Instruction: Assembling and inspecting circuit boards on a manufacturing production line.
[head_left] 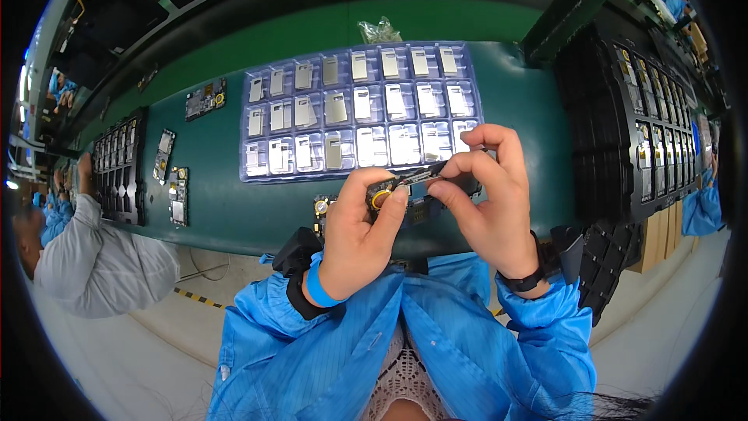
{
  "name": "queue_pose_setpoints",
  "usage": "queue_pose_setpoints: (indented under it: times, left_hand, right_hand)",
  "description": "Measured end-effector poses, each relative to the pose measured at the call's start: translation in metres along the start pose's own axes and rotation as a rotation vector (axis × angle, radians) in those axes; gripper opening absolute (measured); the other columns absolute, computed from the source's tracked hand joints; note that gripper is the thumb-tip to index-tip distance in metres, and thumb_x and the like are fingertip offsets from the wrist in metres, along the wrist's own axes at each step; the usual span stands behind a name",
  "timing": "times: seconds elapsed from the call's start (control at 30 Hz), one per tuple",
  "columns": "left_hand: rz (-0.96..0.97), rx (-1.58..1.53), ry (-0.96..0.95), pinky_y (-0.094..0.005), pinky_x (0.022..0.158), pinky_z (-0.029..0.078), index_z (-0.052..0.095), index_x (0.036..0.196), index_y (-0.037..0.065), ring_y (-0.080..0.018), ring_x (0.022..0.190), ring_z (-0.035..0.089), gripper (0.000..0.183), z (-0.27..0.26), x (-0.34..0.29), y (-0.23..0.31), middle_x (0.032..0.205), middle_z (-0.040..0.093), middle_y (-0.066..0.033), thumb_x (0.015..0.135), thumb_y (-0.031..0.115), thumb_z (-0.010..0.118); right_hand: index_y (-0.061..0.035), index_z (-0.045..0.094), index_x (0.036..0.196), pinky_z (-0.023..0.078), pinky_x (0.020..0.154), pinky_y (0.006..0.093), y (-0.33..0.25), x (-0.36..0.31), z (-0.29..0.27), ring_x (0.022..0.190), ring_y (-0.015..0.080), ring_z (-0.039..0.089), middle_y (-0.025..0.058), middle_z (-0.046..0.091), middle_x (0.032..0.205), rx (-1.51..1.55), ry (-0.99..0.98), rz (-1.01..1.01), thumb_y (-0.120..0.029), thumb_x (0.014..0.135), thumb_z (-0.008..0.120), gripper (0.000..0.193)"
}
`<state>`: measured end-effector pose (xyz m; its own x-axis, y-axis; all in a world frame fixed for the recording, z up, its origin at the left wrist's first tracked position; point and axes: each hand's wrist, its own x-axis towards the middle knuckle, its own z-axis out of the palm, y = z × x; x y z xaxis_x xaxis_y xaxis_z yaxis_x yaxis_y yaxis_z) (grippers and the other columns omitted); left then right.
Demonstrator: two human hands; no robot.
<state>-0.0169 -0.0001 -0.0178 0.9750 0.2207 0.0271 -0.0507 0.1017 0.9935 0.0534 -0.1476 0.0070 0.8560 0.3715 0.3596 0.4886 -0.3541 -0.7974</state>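
My left hand point(360, 222) grips one end of a small dark circuit board point(383, 189) with a gold ring on it, thumb on top. At the board's other end, my right hand point(492, 199) pinches with thumb and forefinger, its other fingers curled; a small part in that pinch could be hidden. The board is tilted above the near edge of a clear plastic tray point(243, 157). Compartments of the tray hold thin silver metal plates point(361, 101). Beneath my hands lie other dark boards, one point(320, 209) showing beside my left hand.
Loose circuit boards point(206, 99) lie left on the green table point(218, 203). Black racks of boards stand left point(134, 179) and right point(596, 125). Behind the tray lies a clear plastic bag point(379, 31), near a green post point(573, 8). A person in a pale sleeve point(109, 257) works at left.
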Motion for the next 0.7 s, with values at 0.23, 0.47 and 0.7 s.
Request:
queue_pose_setpoints:
  times: [0.23,0.47,0.7]
  left_hand:
    - [-0.002,0.007,0.001,-0.0178,0.058,0.037,0.046,0.099,-0.001,-0.0034,0.069,0.042,0.015,0.0005,0.0017,0.0013,0.079,0.051,-0.0010,0.087,0.007,0.052]
    - [-0.018,0.041,-0.028,-0.0165,0.054,0.034,0.042,0.101,0.001,-0.0004,0.065,0.040,0.016,0.0000,0.0010,0.0048,0.076,0.048,0.0014,0.088,0.006,0.050]
    - [-0.036,0.043,-0.030,-0.0164,0.054,0.033,0.042,0.100,0.002,-0.0001,0.064,0.039,0.015,0.0001,0.0021,0.0063,0.075,0.048,0.0019,0.088,0.006,0.050]
  right_hand:
    - [-0.0024,0.060,0.074,0.043,0.070,0.0292,-0.0024,0.0012,-0.0010,0.084,0.0239,0.050,0.0129,0.043,0.102,-0.013,-0.003,-0.005,0.000,0.065,0.069,0.013]
    - [-0.0017,0.060,0.073,0.043,0.070,0.0290,-0.0002,0.0000,0.0029,0.084,0.0240,0.050,0.0128,0.044,0.101,-0.017,0.057,-0.002,-0.002,0.064,0.070,0.014]
    - [-0.0015,0.060,0.072,0.044,0.069,0.0290,-0.0010,-0.0007,0.0047,0.083,0.0233,0.051,0.0121,0.045,0.098,0.056,0.065,0.066,-0.003,0.064,0.071,0.014]
